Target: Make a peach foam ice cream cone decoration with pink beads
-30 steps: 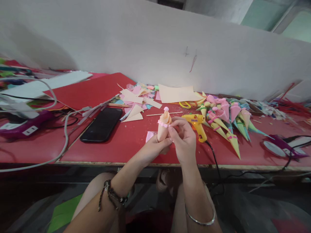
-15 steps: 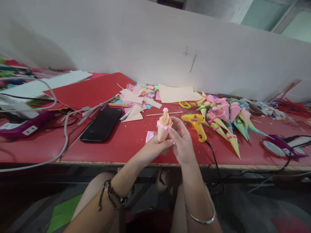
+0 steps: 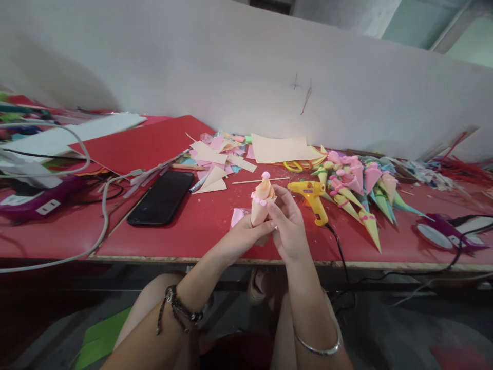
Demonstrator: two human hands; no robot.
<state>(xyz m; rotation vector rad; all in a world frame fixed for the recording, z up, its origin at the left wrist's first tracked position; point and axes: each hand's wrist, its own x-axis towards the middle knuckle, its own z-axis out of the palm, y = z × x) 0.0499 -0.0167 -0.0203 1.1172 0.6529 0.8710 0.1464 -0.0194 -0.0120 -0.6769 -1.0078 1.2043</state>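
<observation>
Our arms point(image 3: 308, 293) slant inward above the surface point(image 3: 204, 231); our left grip point(image 3: 256, 228) wraps the nearly upright cone point(image 3: 259, 213) low, while our right grip point(image 3: 278, 206), curled, pinches its upper right side.

– Surface?
– Red tabletop point(image 3: 200, 226), pale front edge point(image 3: 154, 260)
– Left part?
– Black phone point(image 3: 162, 199) lying flat, paper scraps point(image 3: 210, 154) farther back
– Right part?
– Yellow glue gun point(image 3: 308, 190) on its side, paper cones point(image 3: 352, 182) heaped beside it
</observation>
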